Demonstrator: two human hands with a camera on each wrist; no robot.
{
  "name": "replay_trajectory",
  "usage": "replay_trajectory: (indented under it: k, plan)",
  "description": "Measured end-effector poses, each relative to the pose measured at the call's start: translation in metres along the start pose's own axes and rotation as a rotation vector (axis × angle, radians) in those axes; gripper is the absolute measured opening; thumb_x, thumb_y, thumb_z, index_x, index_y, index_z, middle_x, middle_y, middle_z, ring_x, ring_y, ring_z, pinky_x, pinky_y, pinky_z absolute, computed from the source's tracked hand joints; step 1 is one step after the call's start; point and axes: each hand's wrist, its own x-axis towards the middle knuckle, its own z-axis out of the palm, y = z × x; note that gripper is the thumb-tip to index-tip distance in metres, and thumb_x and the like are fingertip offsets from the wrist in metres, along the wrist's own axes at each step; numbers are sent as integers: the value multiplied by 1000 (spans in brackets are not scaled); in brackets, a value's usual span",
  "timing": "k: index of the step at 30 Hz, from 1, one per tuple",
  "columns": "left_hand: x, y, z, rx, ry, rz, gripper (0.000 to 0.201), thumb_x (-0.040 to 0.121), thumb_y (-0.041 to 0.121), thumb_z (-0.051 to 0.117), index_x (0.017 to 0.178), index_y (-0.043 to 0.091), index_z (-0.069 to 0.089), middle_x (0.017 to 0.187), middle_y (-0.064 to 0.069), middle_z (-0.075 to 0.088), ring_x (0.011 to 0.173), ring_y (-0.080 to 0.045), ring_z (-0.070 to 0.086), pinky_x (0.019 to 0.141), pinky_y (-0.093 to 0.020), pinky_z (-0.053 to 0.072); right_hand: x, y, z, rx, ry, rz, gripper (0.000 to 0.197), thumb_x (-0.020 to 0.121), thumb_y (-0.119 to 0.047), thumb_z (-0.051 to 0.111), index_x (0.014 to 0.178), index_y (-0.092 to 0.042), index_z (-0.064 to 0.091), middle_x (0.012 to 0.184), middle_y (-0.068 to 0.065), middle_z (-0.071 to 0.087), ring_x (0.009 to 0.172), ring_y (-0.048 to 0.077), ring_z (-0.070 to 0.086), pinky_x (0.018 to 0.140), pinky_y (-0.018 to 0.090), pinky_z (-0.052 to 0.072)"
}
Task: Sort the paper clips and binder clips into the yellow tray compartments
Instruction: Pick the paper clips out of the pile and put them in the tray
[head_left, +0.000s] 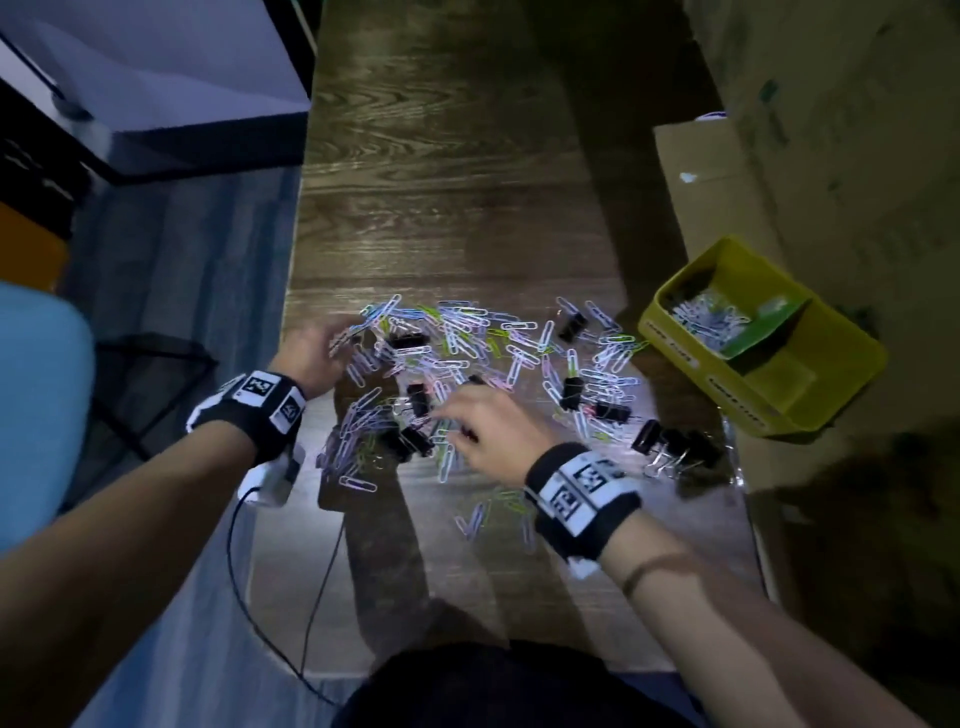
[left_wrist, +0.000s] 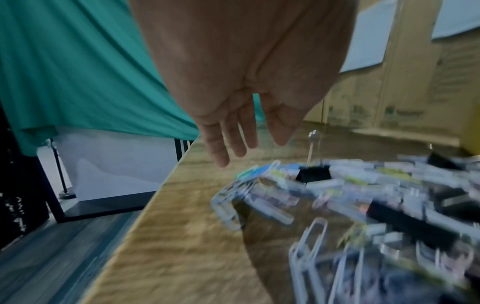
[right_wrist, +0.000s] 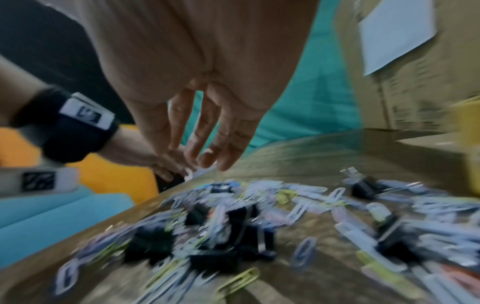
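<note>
A spread of pastel paper clips (head_left: 493, 353) with several black binder clips (head_left: 571, 325) mixed in lies on the wooden table (head_left: 441, 182). More binder clips (head_left: 670, 441) are bunched at the pile's right end. The yellow tray (head_left: 701, 371) sits at the right, and its far-left compartment holds paper clips (head_left: 711, 319). My left hand (head_left: 343, 338) is at the pile's left edge; in the left wrist view its fingers (left_wrist: 233, 139) are straight and hold nothing. My right hand (head_left: 457, 415) hovers over the pile's near middle, fingers (right_wrist: 207, 152) extended and empty above a binder clip (right_wrist: 241, 222).
Cardboard boxes (head_left: 727, 171) stand along the right, behind and beside the tray. A small white device (head_left: 270, 483) with a black cable sits at the table's left edge under my left wrist. A light blue seat (head_left: 36, 395) is off to the left.
</note>
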Motion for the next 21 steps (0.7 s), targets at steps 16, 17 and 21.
replay_trajectory:
  k: [16, 17, 21]
  plan:
    - [-15, -42, 38, 263, -283, 219, 55, 98, 39, 31, 147, 28, 8, 157, -1, 0, 144, -27, 0, 112, -59, 8, 57, -18, 91, -544, -29, 118, 43, 88, -12, 56, 129, -20, 48, 145, 15, 36, 136, 33, 26, 107, 50, 26]
    - [-27, -46, 42, 236, -280, 246, 55, 98, 40, 30, 147, 27, 9, 156, 0, 1, 144, -27, 0, 113, -59, 7, 57, -16, 89, -560, -22, 126, 43, 88, -12, 57, 129, -19, 48, 142, 15, 39, 134, 33, 29, 106, 49, 27]
    - [-71, -52, 61, 184, -272, 316, 64, 89, 50, 15, 145, 20, 23, 155, -3, 13, 143, -31, 8, 111, -60, 12, 55, -7, 79, -587, 21, 162, 42, 86, -15, 59, 127, -16, 51, 135, 13, 47, 128, 31, 38, 104, 47, 31]
